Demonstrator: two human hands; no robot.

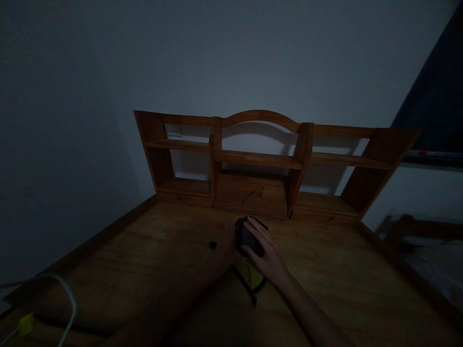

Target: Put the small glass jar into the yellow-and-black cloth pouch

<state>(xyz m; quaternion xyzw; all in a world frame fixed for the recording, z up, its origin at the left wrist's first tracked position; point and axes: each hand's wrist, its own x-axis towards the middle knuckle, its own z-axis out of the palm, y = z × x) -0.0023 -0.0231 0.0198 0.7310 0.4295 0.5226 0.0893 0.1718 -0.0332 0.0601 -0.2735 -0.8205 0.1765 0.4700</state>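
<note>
Both of my hands hold a dark, rounded object point(249, 241) over the middle of the wooden desk; the dim light hides its exact kind. My right hand point(269, 255) is closed around its right side, with fingers over the top and the thumb at the near side. On the other side my left hand point(229, 241) grips the edge, its fingers partly hidden behind the object. Just below hangs or lies a yellow piece with black edging point(249, 274), ending in a dark tip. Whether it is joined to the dark object, I cannot tell.
A wooden shelf unit point(258, 159) stands at the back of the desk point(152, 255), against the wall. A small black item point(213, 245) lies left of my hands. A pale cable point(72, 303) with a yellow tag point(25, 325) curves at the lower left.
</note>
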